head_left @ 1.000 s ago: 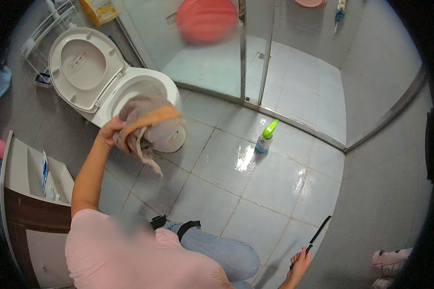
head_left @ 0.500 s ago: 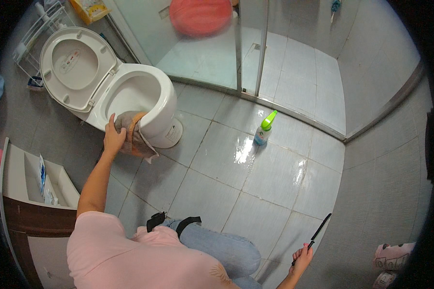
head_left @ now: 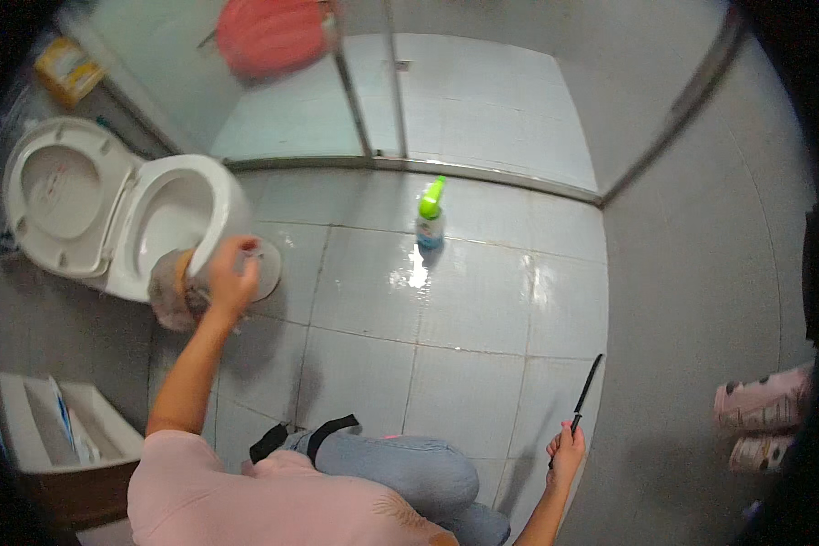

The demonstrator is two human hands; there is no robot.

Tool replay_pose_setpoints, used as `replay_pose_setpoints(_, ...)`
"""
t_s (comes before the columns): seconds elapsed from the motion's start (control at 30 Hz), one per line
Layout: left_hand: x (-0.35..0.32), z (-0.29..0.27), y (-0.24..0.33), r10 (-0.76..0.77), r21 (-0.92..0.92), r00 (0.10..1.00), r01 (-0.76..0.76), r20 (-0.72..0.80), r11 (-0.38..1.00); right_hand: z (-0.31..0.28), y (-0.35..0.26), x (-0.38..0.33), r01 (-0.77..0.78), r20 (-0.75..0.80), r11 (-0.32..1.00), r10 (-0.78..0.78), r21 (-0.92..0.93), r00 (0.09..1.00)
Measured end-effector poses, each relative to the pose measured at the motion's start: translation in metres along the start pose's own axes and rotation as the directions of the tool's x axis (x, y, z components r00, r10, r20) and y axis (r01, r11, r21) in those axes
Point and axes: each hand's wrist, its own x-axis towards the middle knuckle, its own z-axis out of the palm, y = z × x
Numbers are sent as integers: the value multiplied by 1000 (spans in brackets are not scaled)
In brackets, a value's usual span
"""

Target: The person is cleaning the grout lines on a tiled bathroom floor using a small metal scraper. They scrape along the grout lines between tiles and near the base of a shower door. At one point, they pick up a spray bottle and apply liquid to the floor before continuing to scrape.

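My left hand (head_left: 234,284) is at the front rim of the white toilet (head_left: 223,187), its fingers bent, apart and slightly blurred, with nothing visible in them. Beside it, a soft grey-brown piece with an orange-brown band (head_left: 175,289) hangs over the toilet's near rim; it looks like fabric, but I cannot tell its kind. The toilet's lid and seat (head_left: 64,196) are up. At the lower right, my right hand (head_left: 566,452) grips a thin black knife (head_left: 589,386) by its handle, blade pointing up and away, above the tiles near the wall.
A spray bottle (head_left: 430,223) with a green top stands on wet, shiny tiles. Behind it run the shower sill (head_left: 491,173) and glass door, with a red round thing (head_left: 273,36) behind the glass. An open drawer (head_left: 91,423) is at lower left, pink packs (head_left: 763,400) at right.
My left hand has come off the grey-brown piece and moved right, to the toilet's front rim. The view has swung to the right. My right hand still holds the knife.
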Motion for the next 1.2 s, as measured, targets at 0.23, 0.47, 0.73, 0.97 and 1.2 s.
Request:
replay_pose_setpoints(0.23, 68, 314, -43, -26, -216, 953, 95, 303, 972, -6, 33, 5, -66, -46, 996, 63, -67, 997)
replay_pose_setpoints(0.47, 141, 485, -75, -136, -559, 944, 290, 300, 777, -54, 108, -6, -185, -305, 935, 88, -304, 948)
replay_pose_setpoints(0.73, 154, 539, -128, 135, -639, 902, 178, 409, 748, -49, 212, -41, -317, -471, 922, 183, -224, 863)
replay_pose_setpoints(0.97, 63, 511, 14, 772, -805, 472, -193, 426, 562, 12, 267, -32, -336, -596, 900, 113, -277, 795)
replay_pose_setpoints(1.2, -74, 575, 145, 944, -956, -166, 23, 286, 294, 48, 361, -40, -437, -660, 894, 269, -100, 702)
